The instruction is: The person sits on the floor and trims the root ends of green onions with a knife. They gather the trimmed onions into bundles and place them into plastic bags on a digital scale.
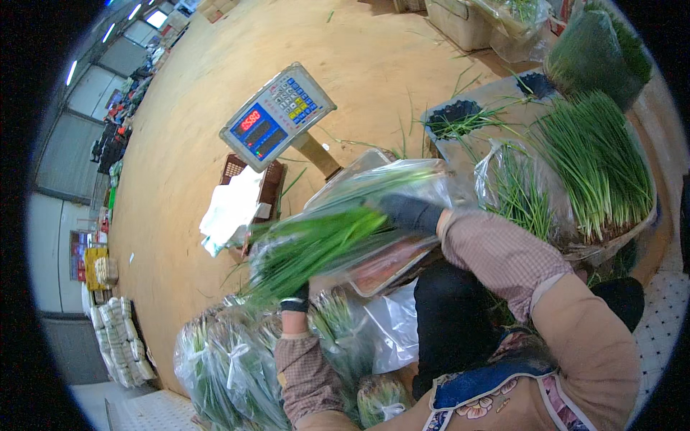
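Observation:
My left hand [296, 293], in a dark glove, is at the lower left end of a blurred bunch of green onions [323, 242]; its fingers are mostly hidden by the leaves. My right hand [407, 213], also gloved, is at the other end of the bunch, beside a clear plastic bag [426, 180] that holds more greens. Both hands are over the tray [369, 288] of a digital scale, whose lit display [277, 116] faces up beyond them. Blur hides how the right fingers lie.
Bagged, tied bunches of greens [232, 361] stand at lower left. A brown plastic crate [275, 186] with white sheets [232, 210] lies behind the scale. At right, a low table [496, 140] bears loose green onions [598, 167] and a plastic bag of greens [523, 188]. Pale bins [461, 24] stand beyond.

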A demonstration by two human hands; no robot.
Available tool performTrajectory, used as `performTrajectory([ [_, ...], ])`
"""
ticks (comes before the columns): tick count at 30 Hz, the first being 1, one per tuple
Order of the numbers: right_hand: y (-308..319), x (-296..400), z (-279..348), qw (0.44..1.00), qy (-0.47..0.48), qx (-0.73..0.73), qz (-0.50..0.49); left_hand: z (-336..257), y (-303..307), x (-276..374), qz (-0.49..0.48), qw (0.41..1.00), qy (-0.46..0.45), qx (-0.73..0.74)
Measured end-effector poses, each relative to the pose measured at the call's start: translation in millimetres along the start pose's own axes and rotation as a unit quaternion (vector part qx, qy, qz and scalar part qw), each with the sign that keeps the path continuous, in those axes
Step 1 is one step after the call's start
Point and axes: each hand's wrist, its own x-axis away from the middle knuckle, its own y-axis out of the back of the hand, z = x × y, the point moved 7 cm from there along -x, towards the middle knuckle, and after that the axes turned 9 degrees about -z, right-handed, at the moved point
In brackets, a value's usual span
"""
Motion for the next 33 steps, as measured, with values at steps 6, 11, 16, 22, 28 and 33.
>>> performTrajectory([
  [6, 96, 7, -61, 0.877, 0.029, 0.448, -0.17, -33, 50, -50, -0.052, 0.998, 0.036, -0.005],
  [11, 84, 22, -48, 0.834, -0.077, 0.537, -0.101, -12, 72, -84, -0.153, 0.985, 0.064, 0.056],
  [16, 68, 32, -47, 0.748, 0.006, 0.646, -0.152, 43, 45, -102, -0.147, 0.897, 0.254, 0.33],
  [22, 77, 41, -18, 0.811, 0.057, 0.539, -0.221, -2, 97, -129, -0.038, 0.954, 0.231, 0.187],
  [28, 88, 78, 47, 0.957, 0.109, 0.133, -0.233, -180, 145, -139, -0.124, 0.913, 0.092, 0.378],
  [33, 222, 213, -26, 0.905, 0.023, 0.164, -0.391, -362, 73, -109, 0.012, 0.884, -0.084, 0.459],
])
